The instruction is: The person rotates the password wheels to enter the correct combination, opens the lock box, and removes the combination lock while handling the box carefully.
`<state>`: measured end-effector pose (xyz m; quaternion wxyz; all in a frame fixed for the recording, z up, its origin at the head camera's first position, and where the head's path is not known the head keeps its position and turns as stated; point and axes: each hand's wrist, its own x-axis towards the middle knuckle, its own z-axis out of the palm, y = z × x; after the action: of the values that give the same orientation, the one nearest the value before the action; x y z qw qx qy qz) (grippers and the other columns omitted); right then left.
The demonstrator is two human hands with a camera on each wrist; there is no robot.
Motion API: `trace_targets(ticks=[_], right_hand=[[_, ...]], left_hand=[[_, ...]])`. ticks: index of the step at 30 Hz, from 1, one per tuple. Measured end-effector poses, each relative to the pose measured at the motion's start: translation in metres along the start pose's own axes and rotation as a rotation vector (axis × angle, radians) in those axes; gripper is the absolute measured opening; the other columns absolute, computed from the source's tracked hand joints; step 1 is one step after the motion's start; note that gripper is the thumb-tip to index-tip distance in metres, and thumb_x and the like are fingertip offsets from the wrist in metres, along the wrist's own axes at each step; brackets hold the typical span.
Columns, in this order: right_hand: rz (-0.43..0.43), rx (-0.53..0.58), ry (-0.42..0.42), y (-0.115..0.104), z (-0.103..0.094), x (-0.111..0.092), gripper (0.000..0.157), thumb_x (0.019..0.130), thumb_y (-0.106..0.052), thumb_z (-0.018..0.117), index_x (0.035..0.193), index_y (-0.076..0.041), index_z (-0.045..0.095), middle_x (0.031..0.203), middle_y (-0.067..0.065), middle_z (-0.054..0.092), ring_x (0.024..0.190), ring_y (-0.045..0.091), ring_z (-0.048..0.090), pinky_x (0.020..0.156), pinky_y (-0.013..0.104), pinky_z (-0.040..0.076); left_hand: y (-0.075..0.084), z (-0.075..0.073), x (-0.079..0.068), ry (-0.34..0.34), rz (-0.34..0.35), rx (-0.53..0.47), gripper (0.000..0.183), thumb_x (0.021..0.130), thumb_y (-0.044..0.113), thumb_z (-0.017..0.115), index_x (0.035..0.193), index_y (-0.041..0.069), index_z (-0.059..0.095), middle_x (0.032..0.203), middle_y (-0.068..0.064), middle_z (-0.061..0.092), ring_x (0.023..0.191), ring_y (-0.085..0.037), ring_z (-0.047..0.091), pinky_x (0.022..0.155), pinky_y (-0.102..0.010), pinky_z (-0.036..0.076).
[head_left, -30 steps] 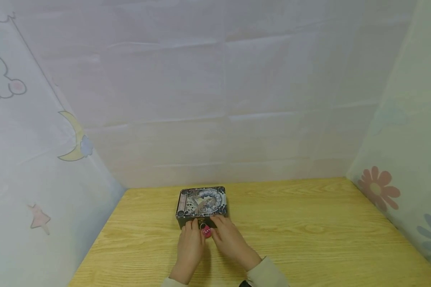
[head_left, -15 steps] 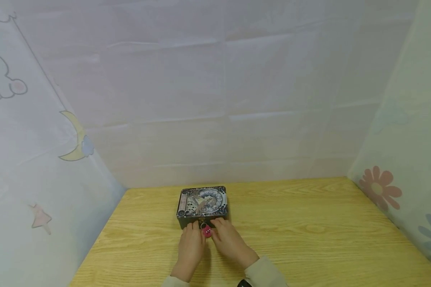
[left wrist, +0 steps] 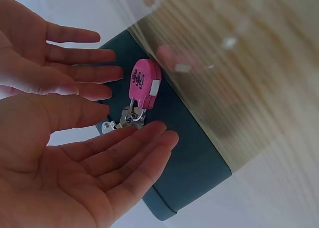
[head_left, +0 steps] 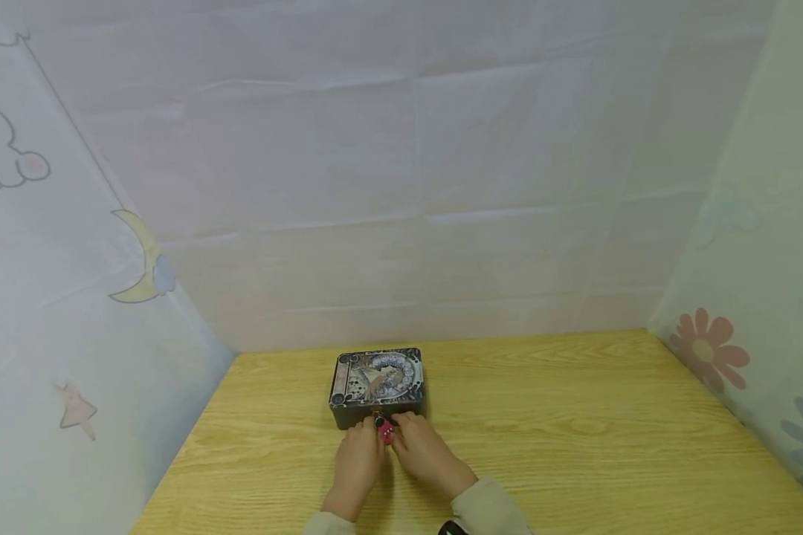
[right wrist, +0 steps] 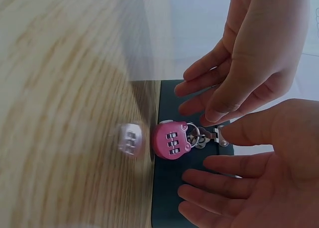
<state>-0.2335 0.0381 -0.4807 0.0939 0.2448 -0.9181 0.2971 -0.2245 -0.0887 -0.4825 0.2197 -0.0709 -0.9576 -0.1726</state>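
A dark tin box (head_left: pixel 378 377) with a printed lid stands closed on the table, its dark green front (left wrist: pixel 184 153) showing in the left wrist view. From its metal clasp (right wrist: pixel 202 138) hangs a pink three-dial combination padlock (right wrist: pixel 171 139), its shackle through the clasp. My left hand (head_left: pixel 359 461) is just left of the padlock, fingers loosely extended before the box front. On the other side my right hand (head_left: pixel 428 453) has its fingers similarly extended. Neither hand grips the padlock; whether fingertips touch the box, I cannot tell.
The wood-grain table (head_left: pixel 575 431) extends widely to the right of the box. Behind it rises a pale cloth backdrop (head_left: pixel 415 186), with printed cloth panels at both sides. A black band (head_left: pixel 452 527) shows by the right sleeve.
Both hands have drawn slightly back from the box front, and their fingers have come off the padlock's sides. The box stays in place.
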Motion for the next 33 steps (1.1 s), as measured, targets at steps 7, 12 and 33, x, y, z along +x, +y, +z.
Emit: trace_targets(ticks=[7,12,33], right_hand=[[0.029,0.038,-0.028,-0.0004,0.0014,0.0021,0.029,0.087,-0.011,0.050,0.108,0.009,0.054,0.103,0.018,0.057,0.097,0.030,0.054,0.082,0.041,0.046],[0.049,0.046,-0.055,0.0009,0.0037,0.0037,0.030,0.088,-0.011,0.049,0.109,0.009,0.053,0.104,0.018,0.057,0.098,0.030,0.053,0.083,0.041,0.045],[-0.004,0.056,-0.020,0.0002,0.0089,0.0072,0.023,0.083,-0.005,0.052,0.100,0.011,0.056,0.089,0.017,0.060,0.082,0.026,0.059,0.068,0.035,0.050]], left_hand=[[-0.0001,-0.0005,0.0012,-0.019,0.004,-0.014,0.014,0.073,0.003,0.064,0.083,-0.005,0.057,0.066,-0.014,0.057,0.059,-0.029,0.057,0.050,-0.039,0.046],[-0.0023,0.0013,0.0024,-0.031,0.004,-0.024,0.012,0.073,0.003,0.063,0.081,-0.005,0.057,0.065,-0.014,0.057,0.057,-0.029,0.057,0.048,-0.038,0.046],[-0.0032,0.0000,0.0075,-0.121,-0.012,-0.178,0.014,0.076,-0.001,0.060,0.087,-0.009,0.056,0.069,-0.017,0.061,0.058,-0.028,0.060,0.045,-0.037,0.045]])
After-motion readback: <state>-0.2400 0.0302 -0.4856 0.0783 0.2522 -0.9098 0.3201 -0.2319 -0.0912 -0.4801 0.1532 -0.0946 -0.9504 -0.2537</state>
